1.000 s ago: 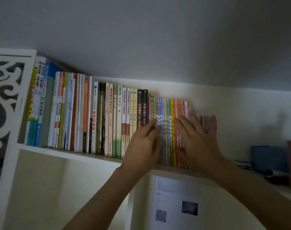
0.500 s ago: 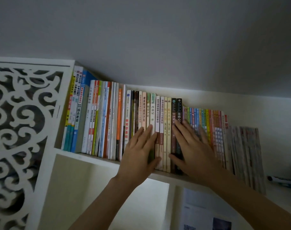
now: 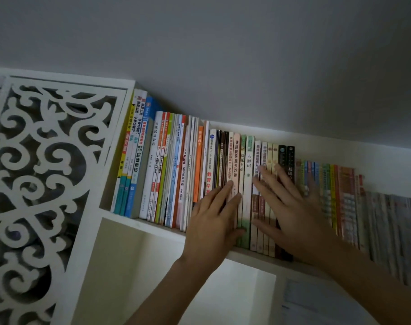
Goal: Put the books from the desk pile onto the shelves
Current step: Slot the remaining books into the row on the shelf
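Observation:
A long row of upright books [image 3: 174,165] fills the top white shelf [image 3: 141,224], spines facing me. My left hand [image 3: 213,219] lies flat with fingers apart against the pale pink and green spines near the middle of the row. My right hand [image 3: 291,214] is spread flat beside it, over the cream spines and two black spines [image 3: 286,156]. Neither hand holds a book. Thin colourful booklets [image 3: 326,179] and grey-edged magazines [image 3: 392,226] continue the row to the right. The desk pile is out of view.
A white carved lattice panel [image 3: 42,184] closes off the shelf unit on the left. Below the shelf is an open white compartment [image 3: 134,273]. A sheet of paper [image 3: 312,303] hangs on the wall beneath the shelf at the right. The grey ceiling is close above.
Both hands have slid left along the spines, from the thin colourful booklets to the cream, pink and green books. The view has swung left, showing more of the lattice panel.

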Tool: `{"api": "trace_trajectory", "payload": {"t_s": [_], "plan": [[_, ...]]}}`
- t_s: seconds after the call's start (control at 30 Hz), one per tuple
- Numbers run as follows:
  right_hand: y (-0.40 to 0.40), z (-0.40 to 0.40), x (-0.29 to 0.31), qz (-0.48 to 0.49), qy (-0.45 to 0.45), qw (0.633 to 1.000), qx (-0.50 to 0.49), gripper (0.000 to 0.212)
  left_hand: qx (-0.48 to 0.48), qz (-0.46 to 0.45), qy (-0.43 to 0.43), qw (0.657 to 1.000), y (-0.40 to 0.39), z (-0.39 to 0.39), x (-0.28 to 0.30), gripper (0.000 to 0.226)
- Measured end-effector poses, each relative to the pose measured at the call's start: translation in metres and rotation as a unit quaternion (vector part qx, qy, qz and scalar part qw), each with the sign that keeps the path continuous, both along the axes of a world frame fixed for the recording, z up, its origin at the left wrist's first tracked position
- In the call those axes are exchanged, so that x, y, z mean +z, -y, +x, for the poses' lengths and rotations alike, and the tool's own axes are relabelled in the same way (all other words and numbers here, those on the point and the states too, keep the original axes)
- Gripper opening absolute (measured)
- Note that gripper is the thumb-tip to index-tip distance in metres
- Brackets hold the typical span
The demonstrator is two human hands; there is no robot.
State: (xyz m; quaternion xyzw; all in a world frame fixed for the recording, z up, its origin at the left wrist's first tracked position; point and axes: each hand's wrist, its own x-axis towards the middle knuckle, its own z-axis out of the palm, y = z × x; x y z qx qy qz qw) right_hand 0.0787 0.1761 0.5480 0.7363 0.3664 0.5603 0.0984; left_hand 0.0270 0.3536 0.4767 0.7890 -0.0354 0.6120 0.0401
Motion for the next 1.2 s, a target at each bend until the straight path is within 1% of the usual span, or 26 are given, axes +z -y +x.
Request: {"api": "trace_trajectory", "payload": {"t_s": [0.1, 0.27, 0.37, 0.6, 0.83, 1.07, 1.13, 1.2], "plan": [[-0.006, 0.002, 0.0, -0.028, 0.005, 1.0, -0.012, 0.067, 0.003, 0.004, 0.004, 1.0, -0.005, -0.003, 0.0, 0.072], [0.006, 0.009, 0.004, -0.047, 0.002, 0.998, -0.03, 0.068, -0.009, -0.009, 0.003, 1.0, -0.001, 0.0, -0.003, 0.06], [0.009, 0.009, 0.006, -0.05, -0.007, 0.999, -0.019, 0.066, -0.018, -0.015, 0.003, 1.0, -0.001, 0.002, -0.005, 0.055], [0.008, 0.007, 0.001, -0.03, -0.019, 0.999, 0.017, 0.065, -0.006, -0.01, -0.017, 1.0, 0.0, -0.002, -0.004, 0.052], [0.008, 0.006, 0.001, -0.035, -0.006, 0.999, -0.001, 0.063, 0.011, 0.002, -0.026, 1.0, -0.001, -0.003, -0.003, 0.054], [0.012, 0.009, -0.004, -0.029, -0.001, 0.999, 0.023, 0.062, -0.004, -0.002, -0.016, 1.0, -0.005, 0.002, -0.005, 0.054], [0.011, 0.005, -0.002, -0.025, 0.009, 0.999, 0.019, 0.06, -0.01, 0.003, -0.013, 1.0, -0.006, 0.003, -0.006, 0.057], [0.008, 0.001, 0.001, -0.025, 0.017, 0.999, 0.009, 0.059, -0.008, 0.006, -0.008, 1.0, -0.007, 0.004, -0.005, 0.065]]}}
